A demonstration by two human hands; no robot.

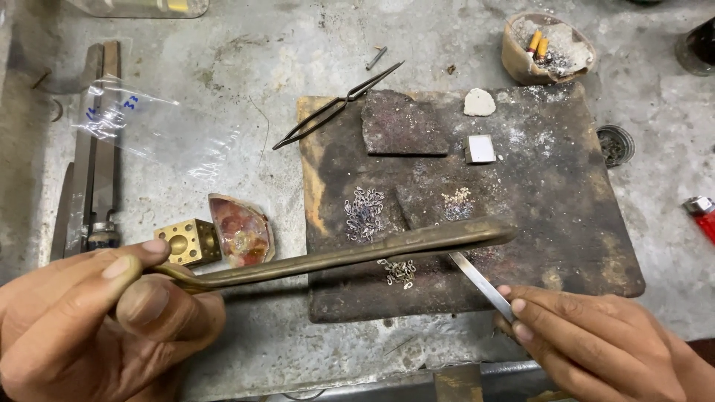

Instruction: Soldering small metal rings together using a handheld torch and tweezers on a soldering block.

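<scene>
My left hand (97, 320) grips the curved end of a long brass tube (350, 254), a blowpipe-like tool that reaches right over a dark charred board (566, 223). My right hand (596, 342) pinches slim metal tweezers (480, 281), whose tip points up-left under the tube's end. Small heaps of tiny silver links lie on the board: one heap (363, 214) left of centre, one heap (401, 271) just below the tube, and a pale heap (456, 202) near the tube's tip.
A dark slab (402, 123), a small white square (480, 148) and a white lump (479, 102) sit on the board. Black tongs (335, 106), a brass cube (188, 242), a reddish dish shard (242, 231), an ash bowl (547, 48), a plastic bag (141, 126), and a red lighter (704, 216) surround it.
</scene>
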